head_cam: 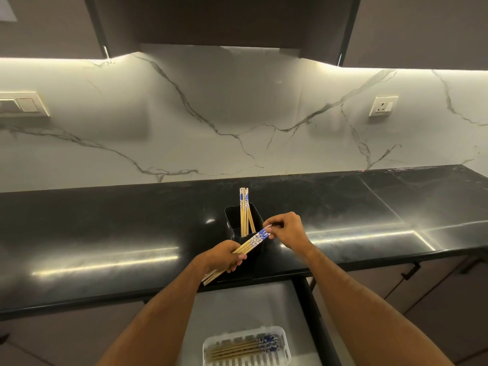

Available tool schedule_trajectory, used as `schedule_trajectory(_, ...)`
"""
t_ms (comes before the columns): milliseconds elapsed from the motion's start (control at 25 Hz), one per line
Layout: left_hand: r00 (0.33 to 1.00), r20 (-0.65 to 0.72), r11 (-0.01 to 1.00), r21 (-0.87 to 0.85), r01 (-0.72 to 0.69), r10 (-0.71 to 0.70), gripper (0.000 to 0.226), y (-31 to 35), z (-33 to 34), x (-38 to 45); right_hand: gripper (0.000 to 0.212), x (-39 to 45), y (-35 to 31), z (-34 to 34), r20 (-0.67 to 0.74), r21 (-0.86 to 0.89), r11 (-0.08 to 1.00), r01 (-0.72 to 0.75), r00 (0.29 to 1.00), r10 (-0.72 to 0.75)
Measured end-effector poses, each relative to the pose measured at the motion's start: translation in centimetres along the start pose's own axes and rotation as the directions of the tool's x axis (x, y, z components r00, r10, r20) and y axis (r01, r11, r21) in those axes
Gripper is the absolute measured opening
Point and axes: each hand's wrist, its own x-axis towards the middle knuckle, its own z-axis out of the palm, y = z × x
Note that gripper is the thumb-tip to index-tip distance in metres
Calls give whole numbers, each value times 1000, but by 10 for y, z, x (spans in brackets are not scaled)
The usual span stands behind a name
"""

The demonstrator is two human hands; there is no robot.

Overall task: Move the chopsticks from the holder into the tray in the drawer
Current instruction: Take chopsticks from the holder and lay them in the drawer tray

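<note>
- Left hand (pixel 229 256): grip wrapped around the lower half of a bundle (pixel 247 247) of chopsticks, held slanting over the front edge of the tabletop (pixel 105 233); the plain tips stick out below the hand, toward the lower left.
- Right hand (pixel 286 228): fingertips pinching the blue-patterned upper ends of the same bundle, just in front of the holder (pixel 232 220).
- Holder: a black, square-sided box standing on the tabletop; a few more chopsticks (pixel 244 212) stand upright in it against its far wall, patterned ends up.
- Drawer (pixel 237 307): pulled open below the tabletop edge, between the two forearms; grey floor visible.
- Tray (pixel 284 347): white, slotted, lying at the near end of the drawer; several chopsticks (pixel 243 348) lie flat in it, roughly side by side, patterned ends to the right.
- Background: a white marble-veined wall (pixel 211 114) behind the tabletop, with a socket (pixel 383 106) on the right and a switch plate (pixel 25 104) on the left.
</note>
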Motion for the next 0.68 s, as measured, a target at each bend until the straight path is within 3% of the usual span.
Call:
schedule_trajectory(120, 997, -77, 985, 167, 39, -26, 13, 0, 7, 0, 14, -12, -3, 3, 157, -257, 963, 80, 987, -40)
schedule_trajectory(200, 994, -111, 960, 279, 34, -3, 13, 3, 12, 3, 27, -21, -12, 11, 362, -484, 828, 283, 926, -104)
schedule_trajectory(280, 991, -131, 935, 354, 17, 32, 14, 7, 18, 4, 23, -29, -19, 23, 497, -589, 685, 429, 861, -112)
schedule_trajectory(400, 985, -150, 886, 464, -3, 81, 15, 14, 30, -1, 17, -42, -18, 38, 503, -665, 601, 443, 861, -78)
schedule_trajectory(680, 984, -156, 814, 580, 23, 84, 22, -12, 50, -23, 10, -73, 4, 40, 473, -675, 645, 358, 881, 5)
